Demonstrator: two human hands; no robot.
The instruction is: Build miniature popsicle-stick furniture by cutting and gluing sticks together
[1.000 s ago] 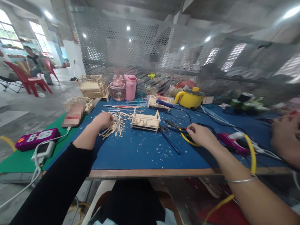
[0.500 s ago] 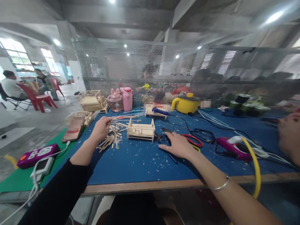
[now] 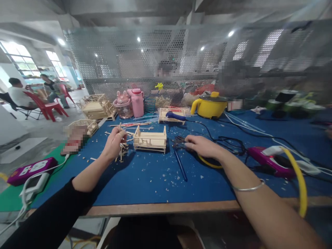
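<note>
A small wooden bench-shaped frame (image 3: 150, 140) stands upright on the blue mat in front of me. My left hand (image 3: 115, 141) is closed just left of it, with thin wooden sticks (image 3: 120, 126) between the fingertips. Under and beside that hand lie several loose cut sticks (image 3: 123, 152), partly hidden by it. To the frame's right, my right hand (image 3: 201, 146) is closed around pliers (image 3: 178, 141), whose dark head points left towards the frame; the palm hides most of the handles. A blue pen (image 3: 181, 166) lies just below the pliers' head.
A blue-handled corded tool (image 3: 175, 117) rests on another wooden frame (image 3: 163, 119). Behind are a yellow pot (image 3: 211, 105), a pink bottle (image 3: 137, 103) and a perforated screen (image 3: 116, 65). A purple power strip (image 3: 269, 162) with cables lies right, a phone (image 3: 75, 140) left.
My right hand has closed on the pliers, having been spread over them before. My left hand has come down over the stick pile, nearer the frame. The view has shifted slightly.
</note>
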